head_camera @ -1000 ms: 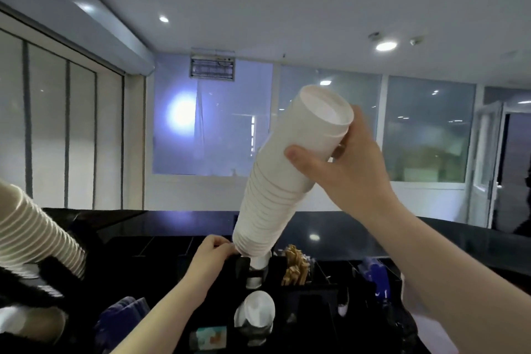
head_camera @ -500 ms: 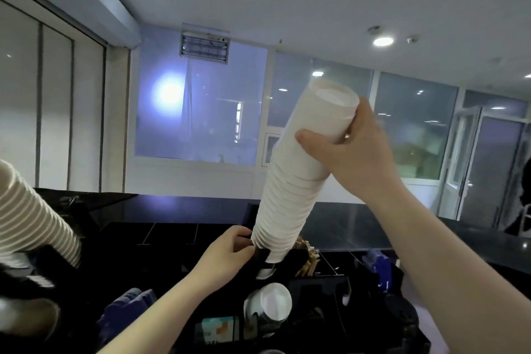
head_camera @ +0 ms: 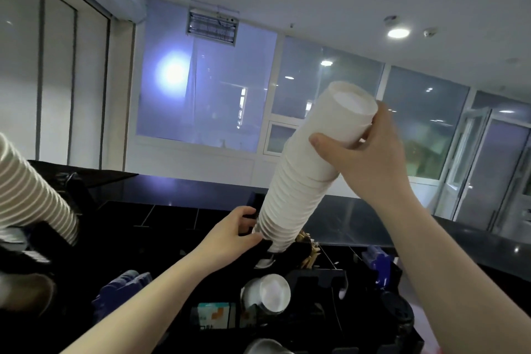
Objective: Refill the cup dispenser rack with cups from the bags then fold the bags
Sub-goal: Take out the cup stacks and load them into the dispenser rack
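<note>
Left of the cup dispenser rack: ribbed cup stack, spare. At its slot, our left hand pinches the white cup stack base, guiding entry; right hand, its grip wrapped round the top, tilts it.

White stack of paper cups; white-and-tan ribbed cup stack at the left edge; black dispenser rack; black counter; blue packets.
</note>
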### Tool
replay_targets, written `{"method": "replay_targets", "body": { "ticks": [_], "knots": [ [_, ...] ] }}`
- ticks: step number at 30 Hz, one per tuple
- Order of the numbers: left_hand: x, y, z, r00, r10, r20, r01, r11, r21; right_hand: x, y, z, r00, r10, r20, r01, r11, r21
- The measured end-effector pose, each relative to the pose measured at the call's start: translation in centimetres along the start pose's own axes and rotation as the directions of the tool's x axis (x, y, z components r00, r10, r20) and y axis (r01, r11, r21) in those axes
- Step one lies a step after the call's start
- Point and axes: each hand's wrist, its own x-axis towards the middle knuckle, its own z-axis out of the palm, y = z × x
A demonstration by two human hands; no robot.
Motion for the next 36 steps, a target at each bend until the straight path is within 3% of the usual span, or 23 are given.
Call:
{"method": "replay_targets", "body": {
  "ticks": [4,10,14,21,24,36],
  "knots": [
    [-0.2,-0.1,0.2,1.0,0.014,-0.014,-0.013,0.999,0.035,-2.1,2.5,1.8,0.991,0.04,0.126,-0.037,0.999,-0.026],
    [-0.8,1.8,1.0,0.97,0.169,-0.174,-0.149,0.981,0.123,-3.7,5.7,2.1,0.987,0.071,0.144,-0.09,0.987,0.13],
    [-0.4,3.4,1.9,0.959,0.244,-0.144,-0.233,0.968,0.094,-5.0,7.5,3.0,0.965,0.136,0.226,-0.174,0.972,0.159],
    [1.2,4.8,4.2,0.962,0.244,-0.119,-0.254,0.965,-0.07,-6.6,9.9,4.8,0.946,0.176,0.274,-0.231,0.956,0.18],
    [1.3,4.2,4.8,0.969,0.172,-0.177,-0.184,0.981,-0.057,-6.6,10.2,5.0,0.946,0.173,0.273,-0.231,0.953,0.197],
    [1.2,3.2,5.3,0.962,0.172,-0.21,-0.173,0.985,0.015,-6.6,9.8,5.1,0.948,0.203,0.244,-0.251,0.95,0.186]
  ]
}}
